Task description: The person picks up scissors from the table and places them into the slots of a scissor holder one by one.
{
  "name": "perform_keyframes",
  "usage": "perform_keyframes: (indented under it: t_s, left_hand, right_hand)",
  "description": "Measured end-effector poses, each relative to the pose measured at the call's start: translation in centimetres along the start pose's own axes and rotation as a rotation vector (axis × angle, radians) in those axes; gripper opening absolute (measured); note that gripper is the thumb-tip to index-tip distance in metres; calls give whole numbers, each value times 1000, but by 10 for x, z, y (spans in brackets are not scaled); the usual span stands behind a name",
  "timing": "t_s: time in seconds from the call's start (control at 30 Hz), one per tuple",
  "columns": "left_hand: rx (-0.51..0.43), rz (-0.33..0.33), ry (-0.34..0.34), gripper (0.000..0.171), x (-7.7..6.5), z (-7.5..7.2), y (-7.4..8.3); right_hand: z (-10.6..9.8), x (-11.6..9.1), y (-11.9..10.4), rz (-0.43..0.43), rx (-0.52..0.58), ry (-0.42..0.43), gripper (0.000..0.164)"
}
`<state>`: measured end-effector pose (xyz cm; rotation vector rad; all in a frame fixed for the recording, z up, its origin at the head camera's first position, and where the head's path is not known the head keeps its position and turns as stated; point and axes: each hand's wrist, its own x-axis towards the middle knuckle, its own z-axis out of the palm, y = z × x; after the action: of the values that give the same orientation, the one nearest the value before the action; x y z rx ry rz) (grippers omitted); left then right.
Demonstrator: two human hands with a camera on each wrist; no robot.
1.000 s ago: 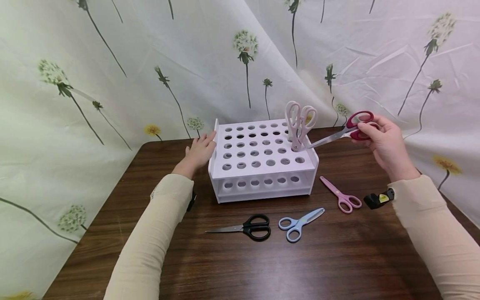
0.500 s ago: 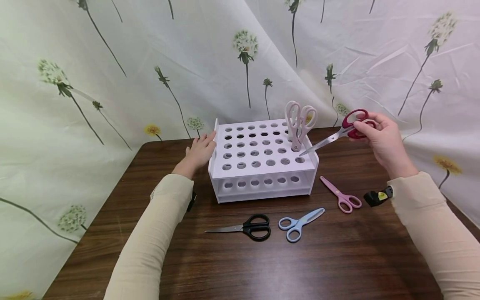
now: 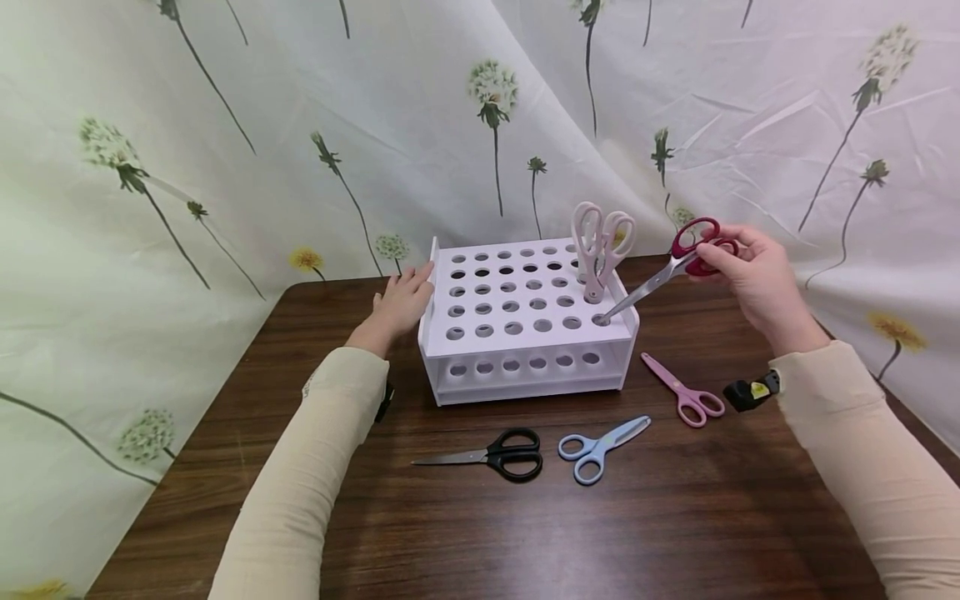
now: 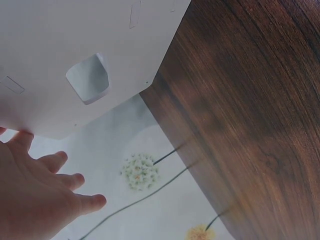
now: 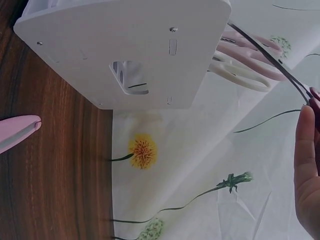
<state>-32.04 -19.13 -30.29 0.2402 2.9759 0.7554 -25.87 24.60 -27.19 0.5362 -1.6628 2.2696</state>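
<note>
My right hand point(image 3: 757, 279) pinches a pair of dark red-handled scissors point(image 3: 663, 273) by the handles. Its blades slant down to the left, the tip at the front right hole of a white perforated rack point(image 3: 517, 362). Pale pink scissors point(image 3: 595, 250) stand handles up in a hole just behind, and white-handled ones beside them show in the right wrist view point(image 5: 240, 72). At the rack's left side my left hand point(image 3: 401, 304) touches the side panel with its fingers extended. The left wrist view shows those fingers point(image 4: 85, 202) spread, one against the panel's edge.
On the dark wooden table point(image 3: 450, 542) in front of the rack lie black-handled scissors point(image 3: 513, 454) and light blue scissors point(image 3: 600, 447). Pink scissors point(image 3: 682, 389) lie to the rack's right. A dandelion-print curtain point(image 3: 375, 108) hangs behind the table.
My right hand has moved a little left, and the red-handled scissors tilted more steeply, their tip shifting from near the pale pink scissors to the front right hole. The left hand stayed put.
</note>
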Motion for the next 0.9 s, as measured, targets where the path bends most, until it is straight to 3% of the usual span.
perform_keyframes:
  t_s: [0.63,0.9]
  left_hand:
    - [-15,-7,-39,55,1,-1,0]
    - [-7,-15,-40,54,0,-1,1]
  right_hand:
    - [11,4,4,27,-38,-26,18]
    - [15,4,5,21,29,-45,17]
